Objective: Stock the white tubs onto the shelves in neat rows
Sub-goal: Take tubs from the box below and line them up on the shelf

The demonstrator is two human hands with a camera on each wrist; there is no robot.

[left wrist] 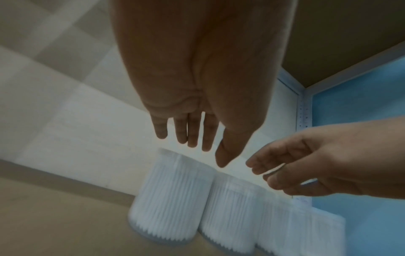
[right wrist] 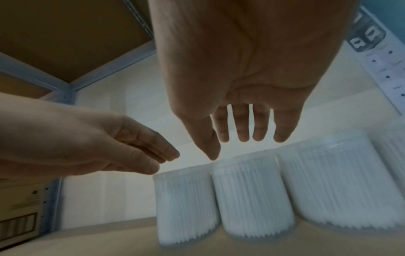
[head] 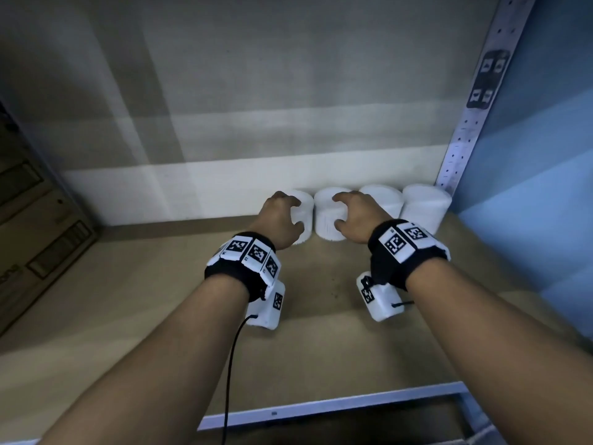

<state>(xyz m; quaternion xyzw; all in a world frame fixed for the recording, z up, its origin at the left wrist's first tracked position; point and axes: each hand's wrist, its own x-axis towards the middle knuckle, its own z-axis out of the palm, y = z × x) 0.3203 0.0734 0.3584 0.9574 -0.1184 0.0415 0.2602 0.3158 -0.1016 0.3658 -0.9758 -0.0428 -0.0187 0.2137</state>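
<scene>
Several white tubs stand upright in one row along the back of the shelf board (head: 160,300), running to the right corner. My left hand (head: 282,216) hovers over the leftmost tub (head: 306,203). Over the second tub (head: 327,228) hangs my right hand (head: 349,216). The left wrist view shows the left hand (left wrist: 206,154) with straight, spread fingers just above the leftmost tub (left wrist: 171,199), holding nothing. In the right wrist view the right hand (right wrist: 228,149) is likewise spread above the second tub (right wrist: 252,199), apart from it.
A cardboard box (head: 32,236) fills the bay to the left. A perforated metal upright (head: 471,117) and a blue wall (head: 529,187) close the right side. The shelf's grey front rail (head: 321,409) runs below my forearms.
</scene>
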